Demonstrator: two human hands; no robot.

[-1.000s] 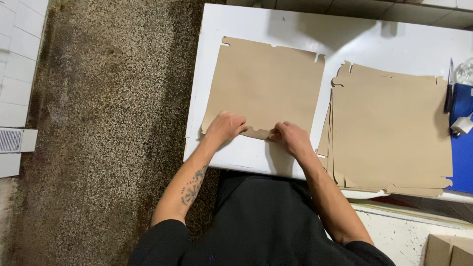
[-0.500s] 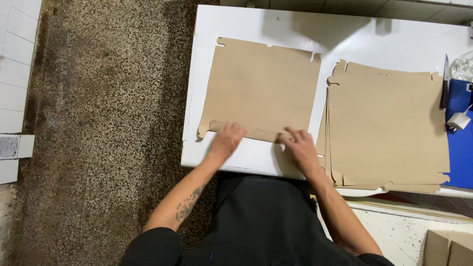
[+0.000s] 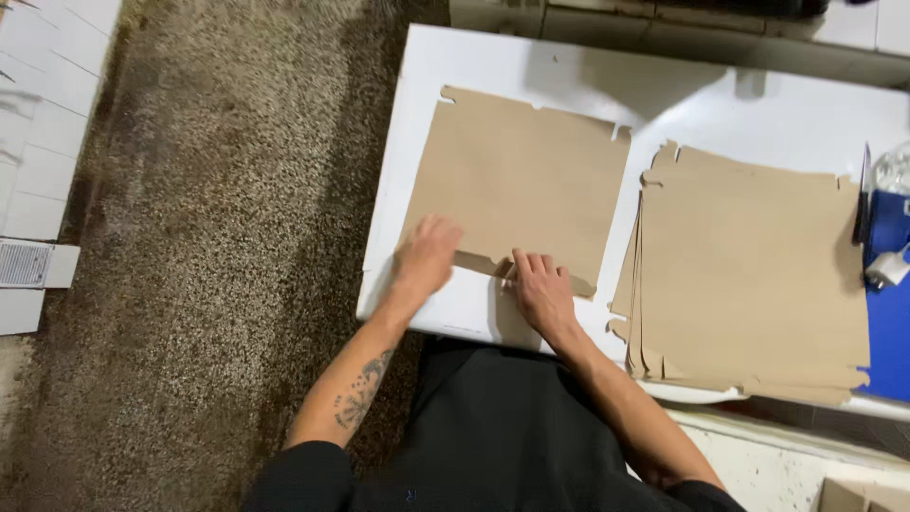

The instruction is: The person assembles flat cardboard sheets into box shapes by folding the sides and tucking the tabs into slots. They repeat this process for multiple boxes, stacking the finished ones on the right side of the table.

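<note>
Flatly spread on the white bench lies a tan die-cut cardboard sheet, with both hands at its near edge, around six o'clock of the sheet. The left hand rests open, palm down, fingers blurred, on the folded-up flap; the right hand lies open too, fingers straight, pressing the same strip flat, gripping nothing. I judge the sheet light, thin and fairly stiff, bending cleanly only along its scored lines, so the flap edge is the place to take it. At three o'clock sits a stack of like cardboard blanks, plain, unprinted. Beyond it, a blue surface and a clear plastic bag. At nine o'clock, on the floor, a small white box
</note>
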